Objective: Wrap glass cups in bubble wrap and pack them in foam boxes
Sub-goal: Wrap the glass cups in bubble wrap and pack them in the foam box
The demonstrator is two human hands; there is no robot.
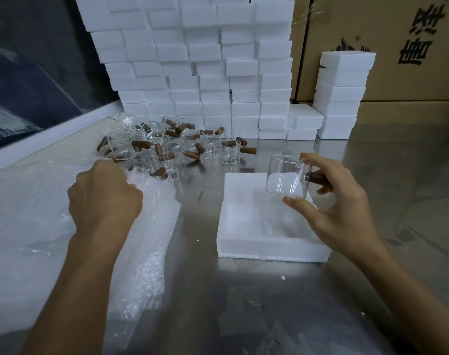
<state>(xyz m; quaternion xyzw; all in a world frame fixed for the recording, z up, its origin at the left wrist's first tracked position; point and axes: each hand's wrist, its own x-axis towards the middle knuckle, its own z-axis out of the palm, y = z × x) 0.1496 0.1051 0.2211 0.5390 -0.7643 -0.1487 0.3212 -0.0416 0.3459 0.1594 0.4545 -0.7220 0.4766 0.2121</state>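
My right hand (338, 208) holds a clear glass cup (286, 176) with a brown wooden handle, lifted and tilted above the open white foam box (243, 244) on the steel table. Thumb under the base, fingers at the rim and handle. My left hand (104, 196) grips the top edge of a pile of bubble wrap (146, 252) at the left. Behind it lies a heap of several more glass cups (172, 147) with brown handles.
A tall wall of stacked white foam boxes (192, 60) stands at the back, with a shorter stack (342, 96) to its right. Cardboard cartons (397, 47) rise behind. A dark panel slopes along the left edge. Steel tabletop (243, 303) in front.
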